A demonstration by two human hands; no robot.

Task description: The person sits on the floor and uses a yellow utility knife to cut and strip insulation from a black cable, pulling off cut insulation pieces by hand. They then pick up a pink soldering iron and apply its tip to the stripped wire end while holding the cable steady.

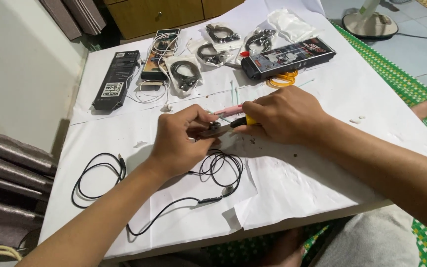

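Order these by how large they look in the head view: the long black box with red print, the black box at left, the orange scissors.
1. Long black box with red print, largest.
2. Black box at left, only slightly smaller; both lie about equally far away.
3. Orange scissors, clearly smallest, though partly hidden behind the long box.

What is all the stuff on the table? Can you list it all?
Earphones: one, black, cable looped across the near paper.
Utility knife: one, yellow and black, in the right hand.
Pink tool: one, by the fingers.
Boxes: three, black, far side.
Plastic bags: several, clear, holding dark cables, far side.
Scissors: one, orange handles, by the big box.
White earphones: one, far side.
Paper: white sheets covering the table.
Left hand: pinches a small earphone part.
Right hand: grips the knife.
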